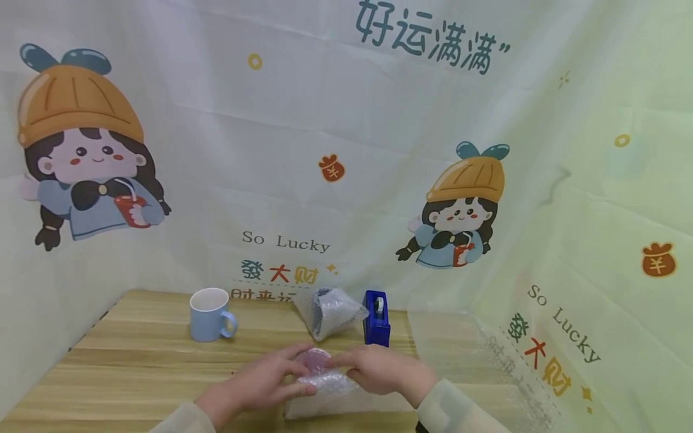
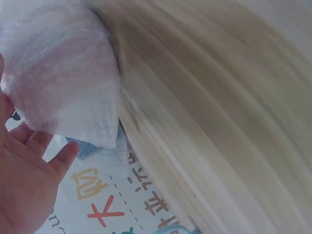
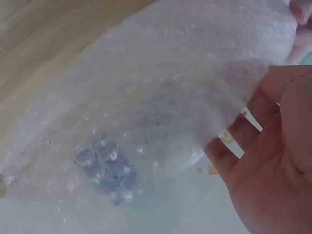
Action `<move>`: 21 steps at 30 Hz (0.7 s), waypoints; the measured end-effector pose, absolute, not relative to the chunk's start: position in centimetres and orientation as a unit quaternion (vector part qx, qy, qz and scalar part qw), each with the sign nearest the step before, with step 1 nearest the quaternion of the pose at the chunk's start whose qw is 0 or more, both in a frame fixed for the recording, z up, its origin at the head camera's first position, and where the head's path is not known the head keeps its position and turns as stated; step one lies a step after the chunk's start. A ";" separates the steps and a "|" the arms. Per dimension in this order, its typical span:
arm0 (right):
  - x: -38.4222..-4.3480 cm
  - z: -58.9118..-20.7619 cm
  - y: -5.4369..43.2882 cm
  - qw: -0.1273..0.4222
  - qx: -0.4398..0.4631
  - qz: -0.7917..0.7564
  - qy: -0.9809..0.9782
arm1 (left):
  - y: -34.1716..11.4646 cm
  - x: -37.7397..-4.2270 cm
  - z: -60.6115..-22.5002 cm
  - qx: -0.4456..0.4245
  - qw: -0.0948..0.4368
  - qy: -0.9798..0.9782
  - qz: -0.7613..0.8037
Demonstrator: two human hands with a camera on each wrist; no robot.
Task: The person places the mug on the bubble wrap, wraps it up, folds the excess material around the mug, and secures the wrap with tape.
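Note:
Between my two hands a pink round-rimmed item (image 1: 315, 362), its kind not clear, is wrapped in bubble wrap (image 1: 325, 397) near the table's front. My left hand (image 1: 260, 379) holds it from the left, thumb low on the wrap and fingers at the pink rim. In the left wrist view, pink shows through the layers of wrap (image 2: 63, 83). From the right, my right hand (image 1: 379, 370) grips the wrap's edge, its index finger at the pink rim. A loose sheet of bubble wrap (image 3: 146, 97) spreads out beside that hand in the right wrist view.
A light blue mug (image 1: 208, 316) stands at the back left of the wooden table (image 1: 135, 361). Behind the hands lies a bubble-wrapped bundle (image 1: 335, 313), with a blue tape dispenser (image 1: 377, 328) beside it. More bubble wrap (image 1: 455, 343) covers the right side. A printed cloth hangs behind.

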State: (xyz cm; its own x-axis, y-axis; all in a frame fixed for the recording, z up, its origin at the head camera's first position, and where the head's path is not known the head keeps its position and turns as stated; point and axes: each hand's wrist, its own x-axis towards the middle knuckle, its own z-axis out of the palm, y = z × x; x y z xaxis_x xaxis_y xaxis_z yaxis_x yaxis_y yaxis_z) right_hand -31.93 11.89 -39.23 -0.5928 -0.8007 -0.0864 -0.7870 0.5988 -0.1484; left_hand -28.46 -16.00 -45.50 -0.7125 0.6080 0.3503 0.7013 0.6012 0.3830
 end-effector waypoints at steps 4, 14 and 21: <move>-32.0 -39.3 11.7 0.082 -0.444 -0.052 0.891 | -15.6 -28.4 -45.2 -0.355 0.085 -0.897 -0.251; -31.8 -39.0 12.1 0.119 -0.447 -0.049 0.885 | -14.8 -28.7 -43.5 -0.336 0.042 -0.919 -0.203; -31.1 -39.0 12.2 0.094 -0.492 -0.050 0.864 | -14.8 -29.0 -43.7 -0.315 0.038 -0.923 -0.217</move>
State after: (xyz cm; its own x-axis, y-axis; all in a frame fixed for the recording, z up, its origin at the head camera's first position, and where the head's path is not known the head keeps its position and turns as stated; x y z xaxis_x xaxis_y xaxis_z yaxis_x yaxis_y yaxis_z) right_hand -31.13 12.25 -38.95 -0.4975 -0.8601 -0.1132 -0.8414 0.5102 -0.1781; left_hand -28.97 -14.83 -43.69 -0.7989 0.5650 0.2062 0.5978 0.7080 0.3761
